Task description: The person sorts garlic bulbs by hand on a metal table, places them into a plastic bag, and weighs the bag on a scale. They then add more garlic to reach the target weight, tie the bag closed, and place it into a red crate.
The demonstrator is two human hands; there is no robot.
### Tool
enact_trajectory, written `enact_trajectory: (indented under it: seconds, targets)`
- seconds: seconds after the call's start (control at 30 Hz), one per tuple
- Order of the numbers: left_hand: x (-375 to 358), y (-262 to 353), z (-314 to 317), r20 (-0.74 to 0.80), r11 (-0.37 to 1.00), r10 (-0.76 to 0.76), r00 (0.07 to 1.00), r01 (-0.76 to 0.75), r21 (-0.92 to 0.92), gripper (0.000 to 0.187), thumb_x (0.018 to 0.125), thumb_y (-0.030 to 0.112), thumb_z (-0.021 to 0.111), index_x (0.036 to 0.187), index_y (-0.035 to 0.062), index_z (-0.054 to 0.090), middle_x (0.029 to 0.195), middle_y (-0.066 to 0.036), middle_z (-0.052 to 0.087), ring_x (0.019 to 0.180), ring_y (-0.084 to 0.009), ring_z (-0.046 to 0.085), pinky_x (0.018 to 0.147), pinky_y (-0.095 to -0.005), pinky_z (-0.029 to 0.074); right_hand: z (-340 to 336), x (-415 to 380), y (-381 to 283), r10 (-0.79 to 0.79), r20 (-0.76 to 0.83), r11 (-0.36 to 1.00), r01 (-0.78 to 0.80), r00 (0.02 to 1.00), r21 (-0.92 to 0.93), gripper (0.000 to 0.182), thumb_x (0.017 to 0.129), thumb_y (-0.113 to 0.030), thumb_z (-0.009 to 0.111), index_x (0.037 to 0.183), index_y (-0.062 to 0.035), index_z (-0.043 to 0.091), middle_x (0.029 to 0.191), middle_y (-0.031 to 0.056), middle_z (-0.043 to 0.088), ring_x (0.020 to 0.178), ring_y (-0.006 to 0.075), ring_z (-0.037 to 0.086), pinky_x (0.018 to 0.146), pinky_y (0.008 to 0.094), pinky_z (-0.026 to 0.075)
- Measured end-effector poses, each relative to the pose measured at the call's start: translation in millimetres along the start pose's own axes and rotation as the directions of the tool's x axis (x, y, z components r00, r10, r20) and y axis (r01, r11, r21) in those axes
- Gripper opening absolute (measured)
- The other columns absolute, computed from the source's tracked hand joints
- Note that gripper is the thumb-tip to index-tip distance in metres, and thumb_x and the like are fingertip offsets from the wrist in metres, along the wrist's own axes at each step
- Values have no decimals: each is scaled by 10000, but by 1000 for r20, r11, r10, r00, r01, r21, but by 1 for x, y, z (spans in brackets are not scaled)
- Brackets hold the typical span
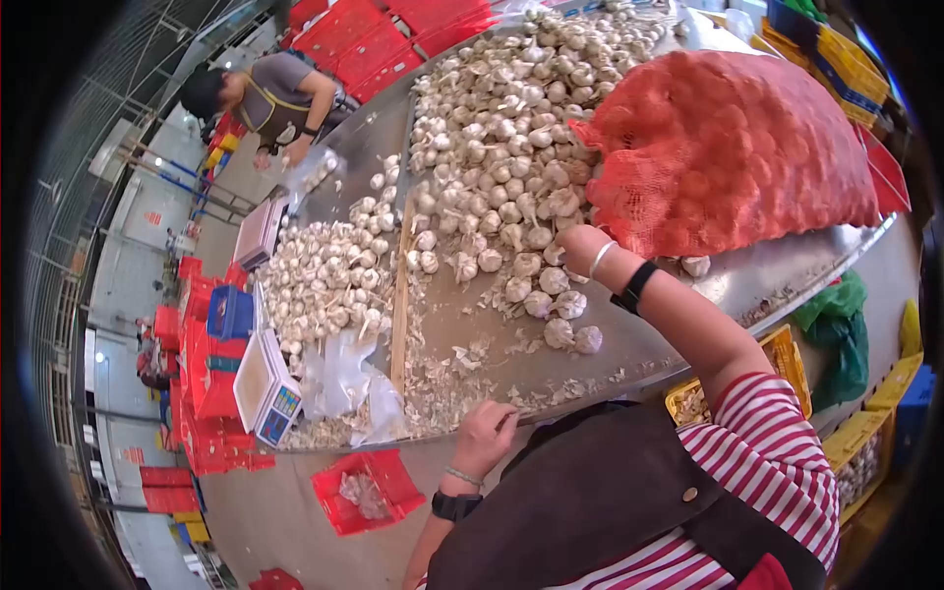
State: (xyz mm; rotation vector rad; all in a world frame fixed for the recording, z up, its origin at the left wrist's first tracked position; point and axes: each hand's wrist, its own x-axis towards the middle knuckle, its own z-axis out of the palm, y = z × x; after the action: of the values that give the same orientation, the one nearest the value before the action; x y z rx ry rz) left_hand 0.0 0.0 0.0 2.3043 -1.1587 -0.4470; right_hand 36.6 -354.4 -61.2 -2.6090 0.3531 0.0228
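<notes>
My right hand (585, 248) reaches over the metal table to the near edge of a heap of garlic bulbs (511, 167). Its fingers are curled down among the bulbs, right beside a full red mesh sack (728, 157); what they grip is hidden. Nearer my body, my left hand (482, 438) hovers at the table's front edge with its fingers curled in, nothing showing between them. Several loose bulbs (560, 320) lie below my right hand. Dry garlic skins (467, 359) litter the tabletop between the hands.
A wooden strip (401, 285) divides the heap from a second garlic pile (324, 275). Left of it are a scale (265, 386) and clear plastic bags (344, 374). A red crate (366, 492) stands on the floor. Across the table, another person (280, 103) handles a bag.
</notes>
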Motion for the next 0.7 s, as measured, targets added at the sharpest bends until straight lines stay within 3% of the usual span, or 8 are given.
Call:
enact_trajectory:
  seconds: [0.07,0.1,0.17,0.4,0.43,0.5,0.6,0.7]
  targets:
    - [-25,0,-4,-70,998,-11,997,7,-57,70,809,72,648,869,38,649,811,-120,623,774,-285,626,731,-374,501,13,7,-9,110,40,994,-110,993,0,208,812,-114,566,974,-24,661,1021,210,666,982,345,644,855,426,510]
    - [8,-15,9,-135,997,17,991,-27,-78,70,809,72,648,869,38,649,811,-120,623,774,-285,626,731,-374,501,-2,47,9,84,2,995,-83,996,-60,208,812,-114,566,974,-24,661,1021,210,666,982,345,644,855,426,510]
    - [-9,-18,-2,-132,988,-126,983,113,-107,75,812,75,653,873,33,647,807,-118,621,757,-284,625,675,-364,493,13,60,2,172,-91,985,-171,981,13,207,832,-100,538,982,-28,661,1038,214,661,960,351,648,852,434,509]
    - [-5,-46,-16,-55,986,-153,987,149,-75,96,835,102,651,900,32,655,834,-121,631,749,-283,633,665,-355,501,42,70,-9,130,-162,989,-139,978,-49,207,829,-163,535,998,-75,615,951,164,675,889,336,661,761,438,518]
    - [1,-50,-19,-40,985,-141,989,136,-106,105,838,106,651,911,32,657,838,-124,631,746,-275,632,668,-345,501,44,69,-11,147,-199,988,-155,969,-25,215,788,-152,574,985,-76,612,921,162,673,863,350,654,746,453,510]
    - [14,-60,-23,-17,983,-120,993,116,-139,114,841,110,651,923,32,660,842,-127,632,743,-268,631,670,-335,502,48,62,-15,167,-226,985,-173,960,-6,174,836,-173,525,950,-74,611,902,159,684,852,338,665,745,454,514]
    - [36,-80,-30,23,968,-108,994,110,-224,119,860,118,644,929,22,663,825,-109,632,767,-203,636,687,-307,498,50,48,-18,168,-158,986,-166,973,30,246,759,-272,619,905,-74,614,832,173,672,811,359,649,739,452,515]
    - [60,-100,-32,179,859,-195,964,256,-443,197,916,174,613,1015,7,646,859,-69,637,816,-158,626,728,-282,500,34,24,-45,191,-88,974,-178,978,144,293,732,-326,660,862,-67,617,845,175,675,798,358,648,730,432,520]
